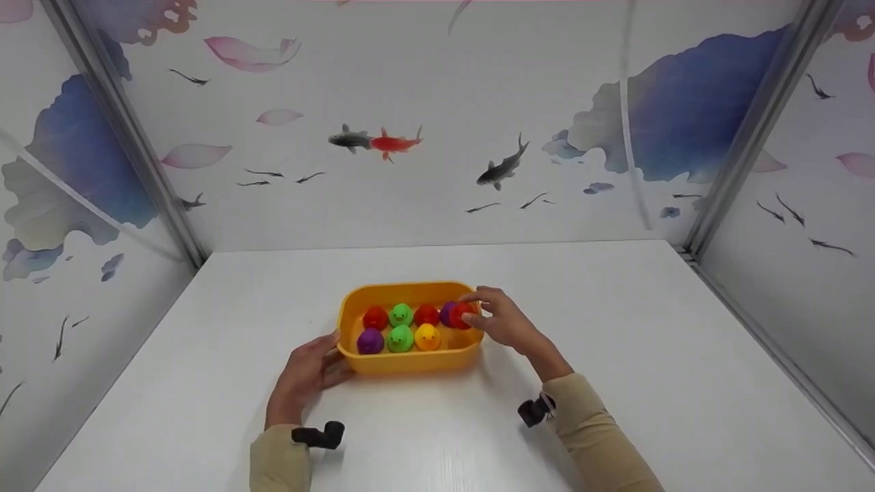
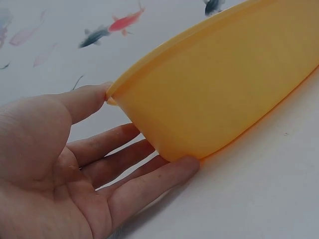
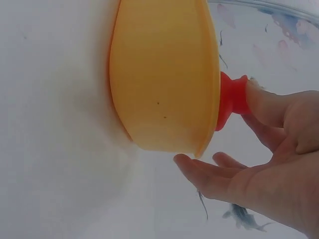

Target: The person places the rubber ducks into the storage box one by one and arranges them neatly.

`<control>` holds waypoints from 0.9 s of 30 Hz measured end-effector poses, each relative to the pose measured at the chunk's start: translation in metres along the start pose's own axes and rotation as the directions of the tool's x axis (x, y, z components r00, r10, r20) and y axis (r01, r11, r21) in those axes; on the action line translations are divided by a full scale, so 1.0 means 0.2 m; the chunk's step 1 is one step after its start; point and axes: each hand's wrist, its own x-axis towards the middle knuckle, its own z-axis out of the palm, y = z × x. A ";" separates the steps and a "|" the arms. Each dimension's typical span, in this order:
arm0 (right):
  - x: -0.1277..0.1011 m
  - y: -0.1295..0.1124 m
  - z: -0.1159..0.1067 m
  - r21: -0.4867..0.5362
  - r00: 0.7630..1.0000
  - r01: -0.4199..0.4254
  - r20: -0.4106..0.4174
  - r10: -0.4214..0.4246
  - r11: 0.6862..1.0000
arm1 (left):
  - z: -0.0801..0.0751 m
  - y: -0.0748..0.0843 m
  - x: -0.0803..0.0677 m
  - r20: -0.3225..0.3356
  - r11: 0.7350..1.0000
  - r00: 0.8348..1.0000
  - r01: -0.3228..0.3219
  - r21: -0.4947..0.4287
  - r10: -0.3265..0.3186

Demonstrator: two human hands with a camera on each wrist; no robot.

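Note:
A yellow plastic tub (image 1: 410, 363) holds several small rubber ducks in two rows. In the head view my left hand (image 1: 309, 372) touches its left end; the left wrist view shows the thumb at the rim and the fingers stretched along the side near the base. Over the tub's right end, my right hand (image 1: 502, 320) pinches a red rubber duck (image 3: 232, 99) between thumb and index finger, its lower part hidden behind the rim. A purple duck (image 1: 447, 313) is partly covered by it. Beside these sit a red duck (image 1: 427, 315) and a yellow duck (image 1: 428, 337).
Further left in the tub are green ducks (image 1: 400, 338), another red one and a purple duck (image 1: 370, 341). The tub stands on a white table (image 1: 588, 287). White panels (image 1: 424, 205) painted with fish and petals enclose the table at the back and sides.

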 end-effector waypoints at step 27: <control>0.09 -0.01 0.07 -0.097 0.944 -0.313 0.079 0.321 0.945 | 0.01 0.01 0.00 -0.018 0.999 0.999 0.031 0.019 -0.031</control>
